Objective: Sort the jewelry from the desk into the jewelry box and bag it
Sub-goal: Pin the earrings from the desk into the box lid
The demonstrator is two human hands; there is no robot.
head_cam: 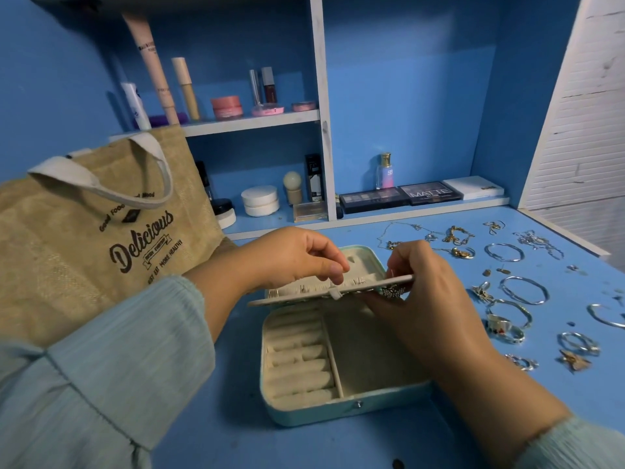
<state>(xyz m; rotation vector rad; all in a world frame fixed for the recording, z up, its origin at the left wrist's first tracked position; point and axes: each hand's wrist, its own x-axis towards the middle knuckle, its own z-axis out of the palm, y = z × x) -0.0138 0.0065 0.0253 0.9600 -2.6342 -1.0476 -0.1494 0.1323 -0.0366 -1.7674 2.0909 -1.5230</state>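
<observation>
Nearest us, the pale green jewelry box with cream lining (338, 406) lies open on the blue desk (304, 445). Above it our left hand (291, 258) pinches the box's flat earring panel (304, 295), while our right hand (426, 292) holds a sparkly silver earring (394, 291) against its edge. Silver and gold jewelry (522, 289) lies scattered to the right; the burlap tote bag (84, 238) stands left.

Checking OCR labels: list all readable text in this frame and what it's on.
"Delicious", large script on the jute bag
"Good Food", partly hidden by the bag's handle
"MATTE", on the dark palette
Banner and line under "Delicious": too blurred to read
Pink tube and perfume bottle print: too small
</observation>
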